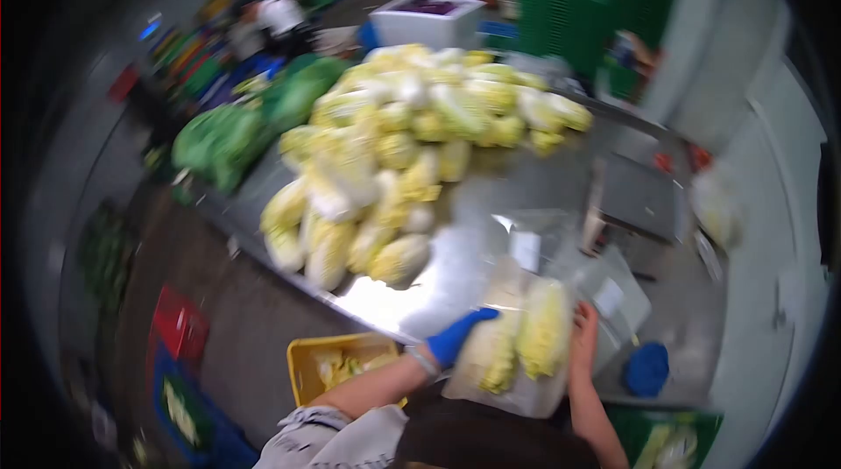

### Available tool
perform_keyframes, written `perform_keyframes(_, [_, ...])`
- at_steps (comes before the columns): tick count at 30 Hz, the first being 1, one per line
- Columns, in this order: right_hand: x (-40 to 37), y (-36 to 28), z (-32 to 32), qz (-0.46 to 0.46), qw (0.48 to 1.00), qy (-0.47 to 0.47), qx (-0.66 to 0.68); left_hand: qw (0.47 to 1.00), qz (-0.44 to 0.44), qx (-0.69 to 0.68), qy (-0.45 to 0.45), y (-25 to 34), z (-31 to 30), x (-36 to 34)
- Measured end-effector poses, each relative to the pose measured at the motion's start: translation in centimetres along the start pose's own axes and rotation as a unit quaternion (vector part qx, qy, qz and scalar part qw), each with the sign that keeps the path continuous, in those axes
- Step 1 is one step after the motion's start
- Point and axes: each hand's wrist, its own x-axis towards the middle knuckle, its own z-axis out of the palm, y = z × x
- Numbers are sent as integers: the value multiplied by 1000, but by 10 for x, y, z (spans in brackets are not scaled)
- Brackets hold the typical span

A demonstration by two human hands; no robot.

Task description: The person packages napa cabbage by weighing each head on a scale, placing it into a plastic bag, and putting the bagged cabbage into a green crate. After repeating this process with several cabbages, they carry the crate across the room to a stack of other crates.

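A clear plastic bag [473, 362] with two napa cabbages [543, 329] in it lies before me at the table's near edge. My left hand [451, 339], in a blue glove, is closed on the bag's left side, thumb on top and the other fingers hidden. On the opposite side my bare right hand [584, 333] has curled fingers at the bag's edge, beside the right cabbage; blur softens the grip. More clear bags with white labels [608, 297] lie just beyond.
A big heap of napa cabbages [385, 145] covers the metal table's [491, 197] far left. A scale [638, 197] and a blue bundle [646, 369] are on the right. A yellow crate [302, 373] with leaves stands below left, a green crate [710, 434] below right. A person [280, 18] is far off.
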Motion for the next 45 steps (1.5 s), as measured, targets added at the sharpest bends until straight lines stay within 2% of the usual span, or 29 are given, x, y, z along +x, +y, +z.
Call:
perform_keyframes(1, [-6, 30, -4, 35, 994, -4, 100, 1000, 4, -19, 0, -6, 9, -8])
perform_keyframes(3, [3, 66, 5, 137, 950, -8, 281, 999, 43, -22, -22, -23, 4, -1])
perform_keyframes(5, [-17, -8, 20, 79, 989, 13, 121, 997, 75, -12, -14, -31, 4, -2])
perform_keyframes(9, [-33, 15, 1, 101, 994, -32, 13, 971, 187, 136, 66, -58, -28, 18])
perform_keyframes(11, [-40, 22, -7, 110, 992, -45, -37, 931, 200, 264, 152, -66, -38, 15])
perform_keyframes(12, [-42, 18, -8, 78, 990, -70, -98, 903, 203, 326, 194, -71, -42, 11])
perform_keyframes(14, [-42, 7, -11, 12, 969, -119, -217, 896, 210, 333, 204, -71, -30, -15])
perform_keyframes(15, [-43, 5, -11, -12, 966, -126, -225, 892, 214, 338, 209, -71, -25, -24])
perform_keyframes(18, [-52, -11, -5, -93, 950, -150, -257, 870, 305, 310, 233, -97, -49, -14])
perform_keyframes(20, [-59, -47, 6, -157, 928, -172, -292, 853, 265, 346, 288, -92, -51, -31])
perform_keyframes(21, [-58, -47, 6, -161, 917, -192, -312, 844, 243, 365, 309, -92, -50, -36])
perform_keyframes(22, [-58, -40, 6, -160, 906, -208, -333, 796, 264, 423, 344, -100, -64, -26])
perform_keyframes(23, [-60, -33, 5, -154, 895, -219, -357, 805, 221, 423, 352, -111, -79, -22])
perform_keyframes(25, [-58, -26, 4, -176, 885, -248, -352, 777, 280, 461, 325, -108, -76, -41])
perform_keyframes(27, [-60, -24, 1, -170, 878, -248, -373, 776, 251, 478, 326, -107, -72, -57])
perform_keyframes(28, [-63, -21, 1, -155, 891, -239, -354, 733, 299, 516, 328, -112, -79, -56])
perform_keyframes(29, [-64, -17, 4, -127, 903, -226, -342, 735, 260, 536, 324, -107, -86, -54])
perform_keyframes(30, [-63, -10, 8, -100, 910, -216, -339, 758, 295, 493, 309, -100, -87, -51])
perform_keyframes(31, [-59, -5, 12, -80, 914, -210, -339, 724, 287, 549, 303, -95, -96, -45])
perform_keyframes(32, [-55, -8, 17, -66, 912, -219, -340, 756, 250, 528, 296, -89, -96, -41])
perform_keyframes(34, [-54, 13, 23, -61, 908, -219, -353, 729, 228, 587, 268, -88, -115, -25])
perform_keyframes(35, [-54, 19, 19, 27, 925, -227, -304, 715, 228, 609, 258, -89, -122, -19])
perform_keyframes(37, [-46, 19, 19, 188, 933, -240, -192, 714, 223, 618, 241, -82, -134, -11])
perform_keyframes(38, [-44, 27, 16, 87, 936, -231, -249, 713, 222, 622, 235, -78, -139, -7])
perform_keyframes(41, [-42, -20, 10, 88, 966, -181, -162, 840, 221, 447, 212, -49, -111, -23])
perform_keyframes(42, [-44, -24, 8, 105, 970, -173, -134, 859, 231, 416, 187, -34, -82, -40])
perform_keyframes(44, [-40, -30, 4, 126, 977, -156, -79, 883, 203, 385, 173, -31, -95, -29])
perform_keyframes(45, [-39, -22, 3, 166, 974, -146, -46, 895, 191, 368, 166, -29, -99, -25])
